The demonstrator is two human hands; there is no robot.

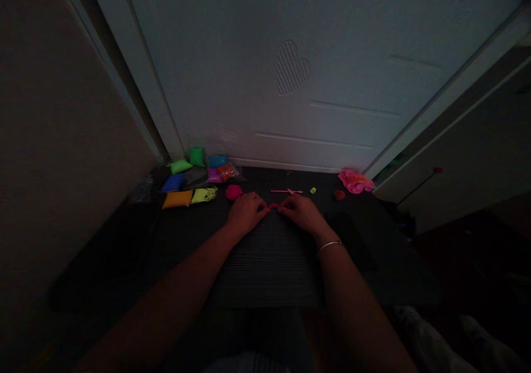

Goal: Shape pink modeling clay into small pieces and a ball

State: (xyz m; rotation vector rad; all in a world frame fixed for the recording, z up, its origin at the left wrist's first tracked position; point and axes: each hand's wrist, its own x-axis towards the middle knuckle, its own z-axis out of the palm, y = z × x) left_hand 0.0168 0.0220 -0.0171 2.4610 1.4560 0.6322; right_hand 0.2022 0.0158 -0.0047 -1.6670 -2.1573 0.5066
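Over the middle of the dark table, my left hand (249,211) and my right hand (302,211) face each other, fingertips closed in a pinch. A thin, wavy strip of pink modelling clay (274,206) spans the gap between them, each end in one hand's fingers. Just behind my left hand lies a round lump of bright pink clay (234,192). Slim pink modelling tools (286,191) rest behind my right hand, and a small yellow-green piece (313,190) sits to their right. The dim light hides the finer shape of the strip.
Several packets of coloured clay, among them an orange packet (177,199) and a blue packet (173,182), crowd the back left. At the back right are a pink ruffled flower shape (355,181) and a small reddish lump (339,195). A white panel (265,85) rises behind the table.
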